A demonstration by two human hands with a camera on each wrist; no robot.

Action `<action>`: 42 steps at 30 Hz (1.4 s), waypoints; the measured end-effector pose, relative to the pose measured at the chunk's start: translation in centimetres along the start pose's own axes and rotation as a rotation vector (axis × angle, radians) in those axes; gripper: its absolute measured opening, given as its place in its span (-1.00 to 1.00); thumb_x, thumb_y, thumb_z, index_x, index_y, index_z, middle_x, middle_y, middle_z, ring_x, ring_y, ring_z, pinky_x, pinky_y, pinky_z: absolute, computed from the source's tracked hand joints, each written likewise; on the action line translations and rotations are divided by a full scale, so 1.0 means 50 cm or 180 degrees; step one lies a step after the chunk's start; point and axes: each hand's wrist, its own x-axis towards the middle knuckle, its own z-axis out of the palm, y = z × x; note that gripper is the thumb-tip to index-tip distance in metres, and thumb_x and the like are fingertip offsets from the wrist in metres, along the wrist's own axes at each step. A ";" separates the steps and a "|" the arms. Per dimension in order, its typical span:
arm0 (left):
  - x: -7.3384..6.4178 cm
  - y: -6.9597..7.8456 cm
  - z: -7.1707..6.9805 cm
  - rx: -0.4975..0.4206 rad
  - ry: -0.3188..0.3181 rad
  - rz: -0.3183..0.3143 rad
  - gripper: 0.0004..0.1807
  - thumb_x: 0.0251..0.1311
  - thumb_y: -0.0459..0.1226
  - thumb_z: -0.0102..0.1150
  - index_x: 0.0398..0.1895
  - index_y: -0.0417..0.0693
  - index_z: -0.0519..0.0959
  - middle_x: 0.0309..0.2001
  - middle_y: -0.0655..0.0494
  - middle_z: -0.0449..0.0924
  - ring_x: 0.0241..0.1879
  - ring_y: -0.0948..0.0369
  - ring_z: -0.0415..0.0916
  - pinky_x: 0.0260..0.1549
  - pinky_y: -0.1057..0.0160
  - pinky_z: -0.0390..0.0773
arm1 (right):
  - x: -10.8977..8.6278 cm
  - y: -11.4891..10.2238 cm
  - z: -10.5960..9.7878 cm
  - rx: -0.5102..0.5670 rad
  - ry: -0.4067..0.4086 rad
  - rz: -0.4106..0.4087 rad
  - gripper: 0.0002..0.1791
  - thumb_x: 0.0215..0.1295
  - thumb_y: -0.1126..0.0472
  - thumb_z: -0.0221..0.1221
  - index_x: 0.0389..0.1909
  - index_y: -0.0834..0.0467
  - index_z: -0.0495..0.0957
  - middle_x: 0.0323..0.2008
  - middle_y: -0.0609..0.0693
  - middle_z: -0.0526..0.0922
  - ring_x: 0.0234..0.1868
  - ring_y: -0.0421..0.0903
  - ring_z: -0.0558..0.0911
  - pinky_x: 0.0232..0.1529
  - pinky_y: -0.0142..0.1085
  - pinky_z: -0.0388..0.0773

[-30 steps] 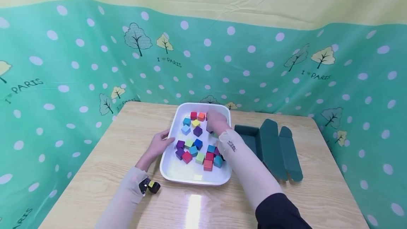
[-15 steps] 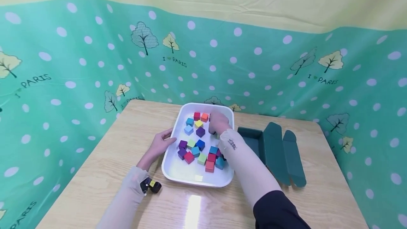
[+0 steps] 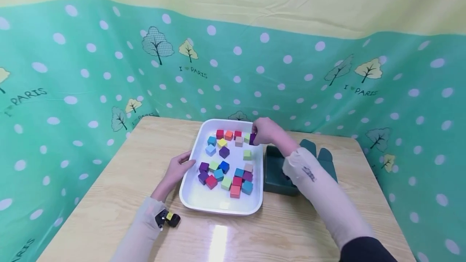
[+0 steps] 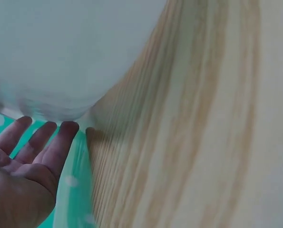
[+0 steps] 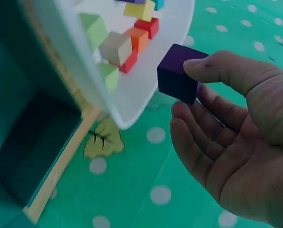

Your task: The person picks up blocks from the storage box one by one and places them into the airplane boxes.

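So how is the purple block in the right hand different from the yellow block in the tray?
The purple block is dark; the yellow block is bright. The right hand pinches the purple block in the air, while the yellow block rests in the tray, near a pale blue block. Both are plain cubes.

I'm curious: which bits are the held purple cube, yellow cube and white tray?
Held purple cube (image 5: 175, 81), right wrist view: side face.
Yellow cube (image 3: 222, 142), head view: top face.
White tray (image 3: 214, 200), head view: bare floor.
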 end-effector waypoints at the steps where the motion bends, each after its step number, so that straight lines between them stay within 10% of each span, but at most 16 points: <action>1: -0.001 -0.002 -0.001 0.0003 0.0015 -0.0012 -0.43 0.28 -0.28 0.22 0.32 -0.29 0.36 0.24 -0.33 0.40 0.11 -0.16 0.48 -0.09 0.16 0.65 | -0.012 0.012 -0.003 -0.0008 0.0042 -0.0042 -0.78 0.00 0.33 0.42 -0.39 0.13 0.56 -0.39 0.01 0.59 -0.36 -0.01 0.53 -0.42 -0.28 0.56; 12: -0.004 -0.001 0.003 -0.0073 0.0050 -0.0060 -0.37 0.29 -0.21 0.24 0.36 -0.26 0.32 0.27 -0.29 0.37 0.28 -0.08 0.31 0.13 0.17 0.48 | -0.079 0.127 0.022 0.0215 0.0219 0.0054 -0.73 0.05 0.34 0.37 -0.20 0.16 0.59 -0.29 0.06 0.58 -0.31 0.03 0.52 -0.36 -0.26 0.60; 36: -0.008 -0.006 0.005 -0.0207 0.0067 -0.0156 -0.40 0.31 -0.24 0.21 0.37 -0.23 0.31 0.32 -0.25 0.31 0.32 -0.06 0.25 0.14 0.25 0.44 | -0.053 0.197 0.141 -0.0090 0.0646 0.0049 -0.65 0.06 0.30 0.40 -0.07 0.18 0.66 -0.21 0.08 0.58 -0.28 -0.01 0.51 -0.27 -0.18 0.63; 42: -0.028 0.037 0.007 -0.0251 0.0044 -0.0203 -0.42 0.32 -0.33 0.17 0.35 -0.33 0.28 0.31 -0.31 0.28 0.33 -0.10 0.22 0.16 0.23 0.42 | -0.048 0.200 0.165 -0.0279 0.0677 0.0096 -0.64 0.06 0.24 0.39 -0.06 0.09 0.67 -0.38 -0.04 0.60 -0.42 -0.08 0.50 -0.47 -0.27 0.53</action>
